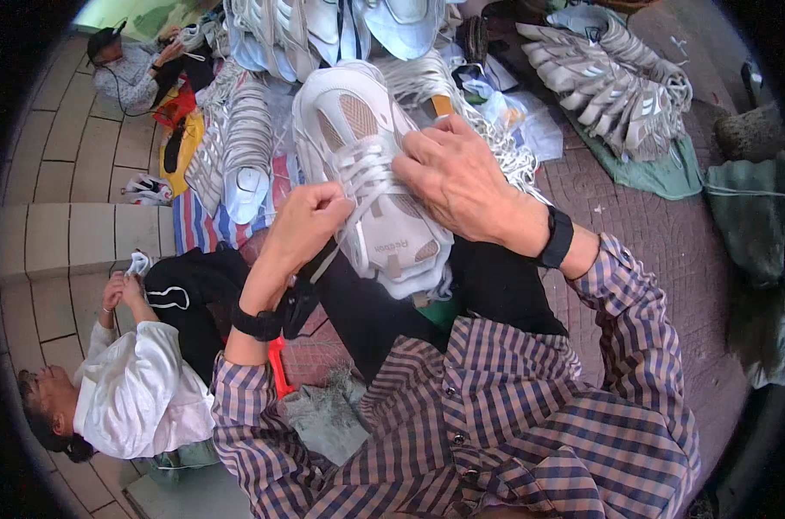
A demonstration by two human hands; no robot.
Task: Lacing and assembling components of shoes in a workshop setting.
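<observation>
1. Lettering marks the tongue of the pale shoe, held over dark trousers.
2. The shoe is white-grey with tan mesh and white laces.
3. At its sides, the person's left hand and right hand have fingers curled closed, pinching the laces, hiding its edges.
4. Beyond the shoe, more shoes; to its left, a striped sheet.

Rows of shoes and 2 seated co-workers suggest a makeshift shoe workshop.

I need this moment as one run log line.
left hand: closed at laces | right hand: closed, opposite side | white-beige sneaker: toe pointing away
</observation>
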